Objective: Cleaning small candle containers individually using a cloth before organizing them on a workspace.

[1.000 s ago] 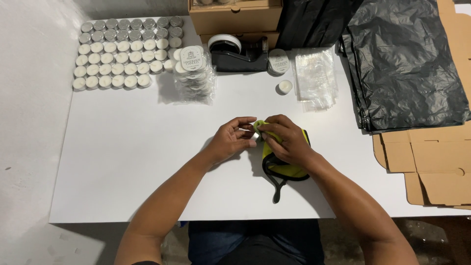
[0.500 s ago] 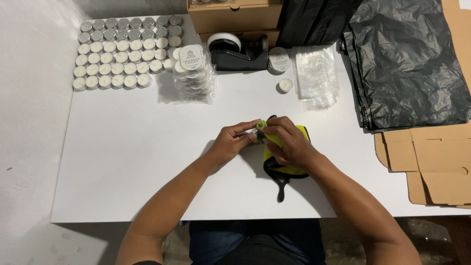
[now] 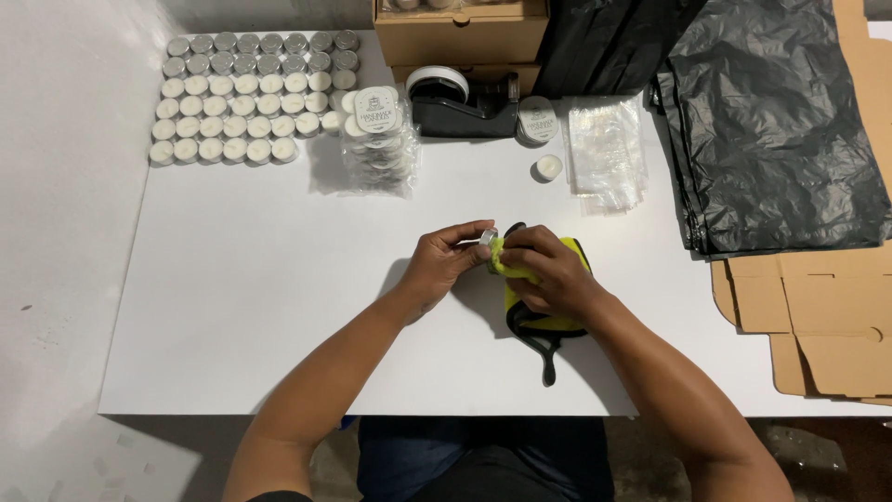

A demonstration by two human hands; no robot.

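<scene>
We held a small tealight candle (image 3: 489, 239) in its metal cup over the middle of the white table (image 3: 242, 307), pinched between the fingers of our left hand (image 3: 446, 258), which were closed on its rim. Our right hand (image 3: 544, 270) pressed a yellow-green cloth (image 3: 534, 279) against the candle's side, its fingers clamped on a bunched fold of that cloth. The cloth had a black edge and a black strap (image 3: 548, 358) that trailed toward us on the tabletop, and most of it lay under our right hand.

At the far left corner of the table stood rows of tealights (image 3: 246, 93), the back rows showing grey metal and the nearer rows showing white wax. Just beside them on the right lay a clear bag of packed tealights (image 3: 376, 139) topped with a round white label. Behind that sat a black tape dispenser (image 3: 460, 102) with a white roll, and next to it a round labelled tin (image 3: 537, 119). One loose tealight (image 3: 549, 167) lay alone, near a stack of clear plastic bags (image 3: 606, 149). A brown cardboard box (image 3: 460, 37) stood at the far edge. Black plastic sheeting (image 3: 771, 130) covered the right side, and flat cardboard blanks (image 3: 818, 316) lay below it, well apart from our hands.
</scene>
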